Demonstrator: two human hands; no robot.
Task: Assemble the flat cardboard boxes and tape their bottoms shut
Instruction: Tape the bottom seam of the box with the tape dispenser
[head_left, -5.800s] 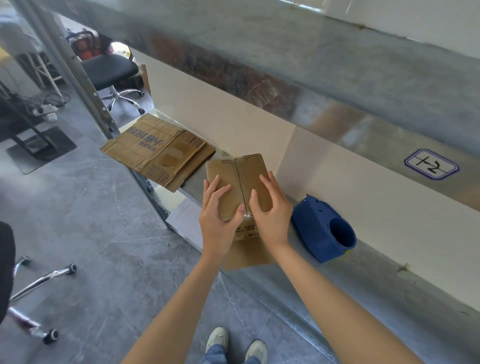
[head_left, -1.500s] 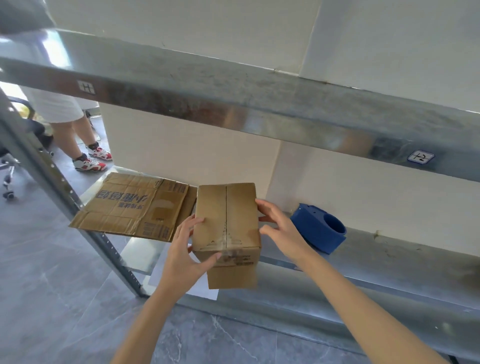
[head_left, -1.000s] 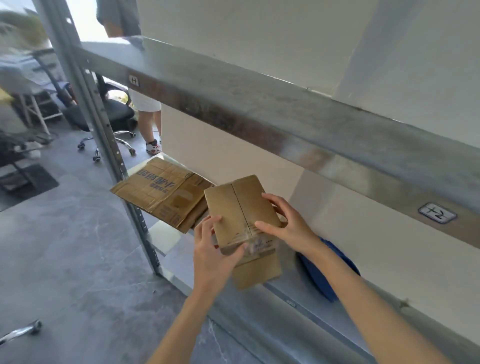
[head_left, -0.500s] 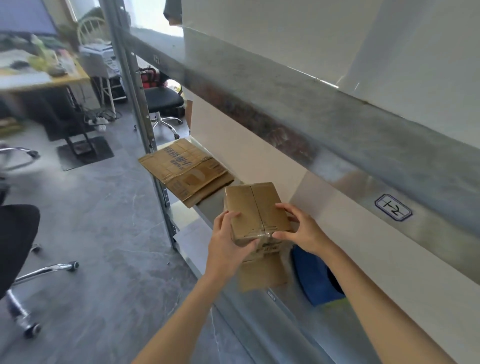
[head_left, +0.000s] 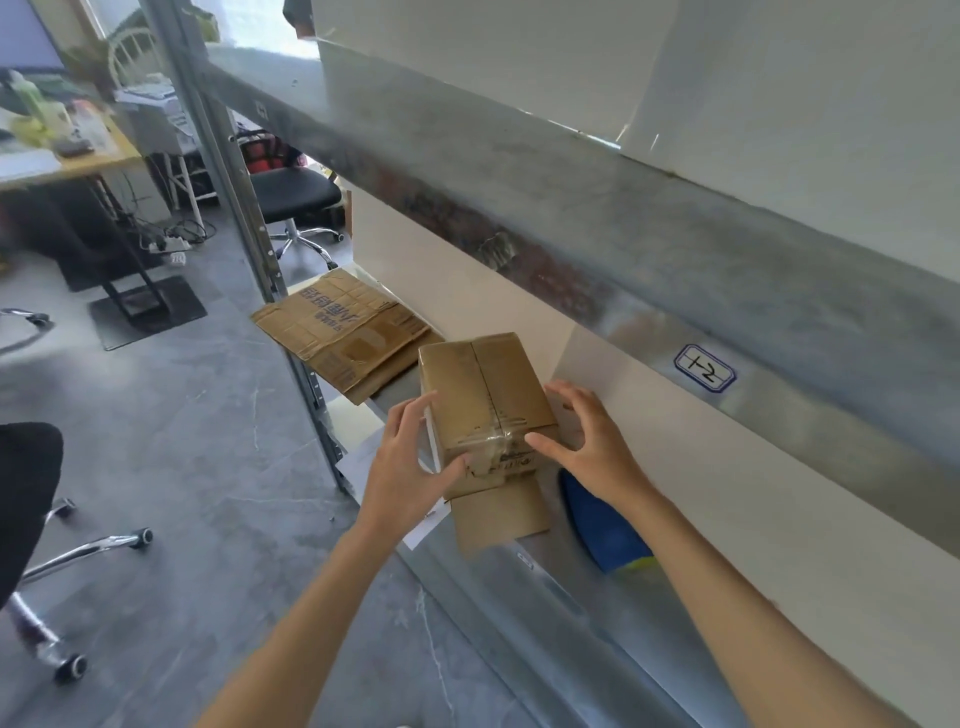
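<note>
A small brown cardboard box (head_left: 483, 384) stands on the metal shelf (head_left: 545, 587), its closed flaps facing up with clear tape along the centre seam and down the near face. One loose flap hangs below its front. My left hand (head_left: 410, 467) grips the box's left near corner, thumb on the taped front. My right hand (head_left: 592, 447) holds the right near corner, thumb on the front edge and fingers spread along the right side. A stack of flat cardboard boxes (head_left: 337, 327) lies further left on the shelf, overhanging its edge.
A blue tape dispenser (head_left: 602, 530) lies on the shelf, partly hidden under my right wrist. An upper shelf beam (head_left: 571, 208) runs close overhead, with an upright post (head_left: 234, 171) at the left. A white sheet (head_left: 363, 457) lies beneath the box. Office chairs (head_left: 293, 195) stand on the grey floor.
The box has been turned and shifted on the shelf while both hands kept holding it. My view swung left and down; my thumbs now sit on the taped near face.
</note>
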